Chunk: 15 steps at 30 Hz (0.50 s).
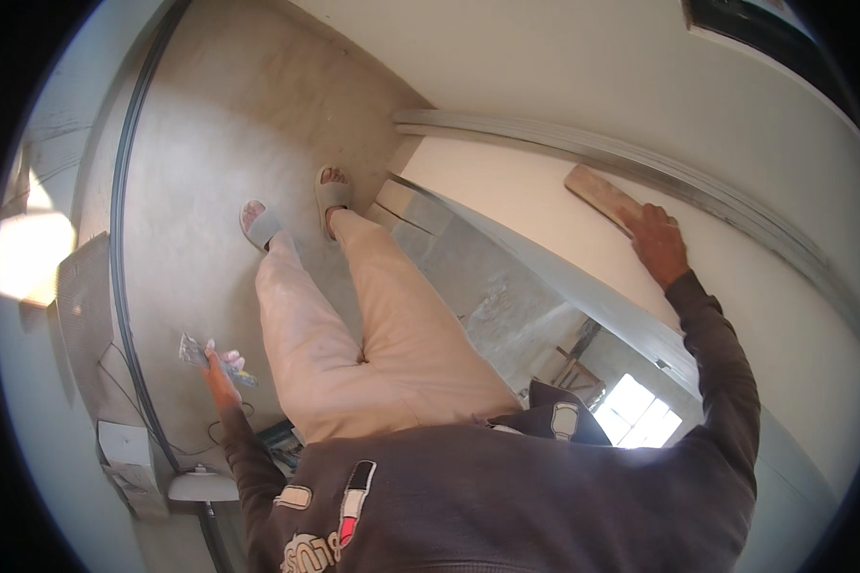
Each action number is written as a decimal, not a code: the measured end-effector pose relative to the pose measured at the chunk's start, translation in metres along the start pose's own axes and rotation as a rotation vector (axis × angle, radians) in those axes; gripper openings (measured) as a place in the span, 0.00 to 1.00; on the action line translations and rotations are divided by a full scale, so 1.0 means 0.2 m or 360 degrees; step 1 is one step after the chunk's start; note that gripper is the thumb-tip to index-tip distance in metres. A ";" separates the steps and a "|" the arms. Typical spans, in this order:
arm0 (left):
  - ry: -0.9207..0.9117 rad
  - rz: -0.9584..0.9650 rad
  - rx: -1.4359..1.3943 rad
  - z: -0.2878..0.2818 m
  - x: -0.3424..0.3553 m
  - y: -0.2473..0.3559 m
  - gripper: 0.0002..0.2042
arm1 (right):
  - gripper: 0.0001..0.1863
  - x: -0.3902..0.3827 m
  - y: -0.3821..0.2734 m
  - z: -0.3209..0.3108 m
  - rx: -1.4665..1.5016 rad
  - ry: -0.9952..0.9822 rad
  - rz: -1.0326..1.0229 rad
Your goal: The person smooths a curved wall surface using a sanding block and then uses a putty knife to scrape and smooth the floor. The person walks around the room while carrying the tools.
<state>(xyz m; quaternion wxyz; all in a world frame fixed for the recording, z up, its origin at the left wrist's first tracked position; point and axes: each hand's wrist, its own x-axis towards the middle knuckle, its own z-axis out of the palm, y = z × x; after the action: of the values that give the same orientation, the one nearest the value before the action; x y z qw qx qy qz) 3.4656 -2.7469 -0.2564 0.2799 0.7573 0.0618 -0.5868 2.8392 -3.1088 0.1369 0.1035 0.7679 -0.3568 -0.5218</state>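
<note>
My right hand is closed round one end of a flat, light-brown wooden block. The block lies along a cream-white flat surface, just beside a pale grooved rail. Down at my left side, my left hand is closed on a small shiny grey object, with a bluish part showing past the fingers at the other end. Its exact kind is too small to make out.
I stand in sandals on a dusty concrete floor. A dark strip runs along the left, near a thin cable and a white box-like thing. Under the cream surface hangs a glossy panel with a bright window showing beside it.
</note>
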 end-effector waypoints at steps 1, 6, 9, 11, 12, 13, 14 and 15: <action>0.0017 -0.0047 0.0026 -0.03 0.00 -0.02 0.29 | 0.35 -0.01 0.03 -0.03 -0.0021 -0.0004 0.0006; 0.0031 -0.0163 0.0023 -0.05 0.05 -0.05 0.29 | 0.34 0.06 0.00 0.10 -0.0028 0.0072 -0.0031; -0.0004 -0.0060 -0.0055 0.00 0.00 -0.02 0.29 | 0.26 0.21 -0.21 0.24 0.0087 -0.0023 0.0027; -0.0027 -0.0029 -0.0087 0.02 -0.03 0.05 0.29 | 0.23 0.25 -0.25 0.25 0.0174 -0.0037 0.0051; -0.0023 -0.0024 -0.0065 0.02 -0.04 0.06 0.29 | 0.23 0.24 -0.25 0.25 0.0198 0.0018 0.0035; -0.0022 -0.0018 -0.0039 0.02 -0.04 0.05 0.29 | 0.23 0.22 -0.25 0.25 0.0223 0.0069 0.0023; -0.0017 -0.0009 -0.0013 0.01 -0.04 0.05 0.29 | 0.25 0.19 -0.22 0.24 0.0184 0.0055 0.0024; -0.0006 -0.0038 0.0001 -0.01 -0.04 0.03 0.29 | 0.26 0.15 -0.16 0.19 0.0142 0.0041 0.0026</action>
<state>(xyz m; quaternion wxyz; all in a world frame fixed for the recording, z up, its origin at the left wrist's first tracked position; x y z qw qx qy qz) 3.4666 -2.7485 -0.2470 0.2726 0.7555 0.0701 -0.5916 2.8256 -3.0963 0.0820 0.0780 0.7755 -0.3846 -0.4946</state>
